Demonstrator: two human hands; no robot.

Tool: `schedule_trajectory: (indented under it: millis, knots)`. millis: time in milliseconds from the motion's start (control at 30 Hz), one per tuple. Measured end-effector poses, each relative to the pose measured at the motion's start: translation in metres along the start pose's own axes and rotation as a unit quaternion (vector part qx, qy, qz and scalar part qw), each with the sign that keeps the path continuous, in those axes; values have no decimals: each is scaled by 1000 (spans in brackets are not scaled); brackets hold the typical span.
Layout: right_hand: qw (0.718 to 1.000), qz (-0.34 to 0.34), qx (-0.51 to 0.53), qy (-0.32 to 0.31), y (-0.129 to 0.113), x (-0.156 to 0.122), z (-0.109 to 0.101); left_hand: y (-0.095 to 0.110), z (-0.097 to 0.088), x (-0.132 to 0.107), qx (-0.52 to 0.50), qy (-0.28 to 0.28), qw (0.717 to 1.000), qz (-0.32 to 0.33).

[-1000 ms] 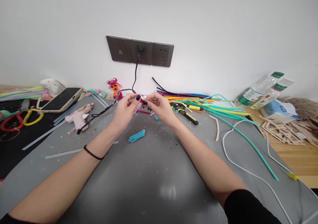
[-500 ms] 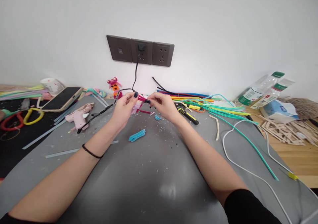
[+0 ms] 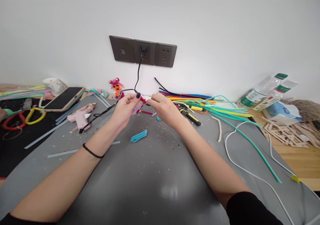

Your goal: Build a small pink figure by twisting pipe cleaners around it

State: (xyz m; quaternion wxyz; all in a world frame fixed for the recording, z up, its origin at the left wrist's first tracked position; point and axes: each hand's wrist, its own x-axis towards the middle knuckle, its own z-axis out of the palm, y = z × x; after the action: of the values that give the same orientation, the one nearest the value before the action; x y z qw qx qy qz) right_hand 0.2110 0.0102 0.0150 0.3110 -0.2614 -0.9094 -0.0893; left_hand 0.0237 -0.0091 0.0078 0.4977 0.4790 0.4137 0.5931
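Observation:
Between thumb and fingers, my left hand (image 3: pixel 125 109) grips a small pink and magenta pipe-cleaner piece (image 3: pixel 138 108). At the right edge of that piece, my right hand (image 3: pixel 164 109) is closed in a pinch; the back of the hand hides most of its fingertips. Both hands are raised over the far part of the grey mat. Nearer to me lies a folded bundle of blue pipe cleaners (image 3: pixel 139 136). A small blue curl (image 3: pixel 158 118) sits just under my right hand, partly covered by it.
A pink glue gun (image 3: pixel 81 117) and a phone (image 3: pixel 64 99) lie to the left. Yellow-black pliers (image 3: pixel 190 116) and many coloured pipe cleaners (image 3: pixel 227 111) lie to the right. A white cable (image 3: pixel 233 156) loops across the mat. Plastic bottles (image 3: pixel 262 90) stand at far right.
My right hand has turned over and moved slightly left, its back now covering the fingertips. The magenta strand visible between the hands before is mostly hidden. My left hand keeps its grip.

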Motion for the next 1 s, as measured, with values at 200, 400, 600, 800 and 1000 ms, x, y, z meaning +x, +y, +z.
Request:
schedule_trajectory:
  millis: [200,400,600,800,1000]
  knots:
    - [1000,-10,-19,-21,-2,0,-2,-3,-5,5,4,-16,1000,-6]
    - [998,57,22,-25,-5,-1,7,-4,-5,4,15,11,1000,17]
    - [987,108,121,-4,-14,1,13,-6,-2,1,37,23,998,43]
    - [991,92,96,34,-13,0,15,-6,0,0,23,17,999,34]
    - [997,78,16,24,-10,-3,18,-5,1,1,0,-18,1000,9]
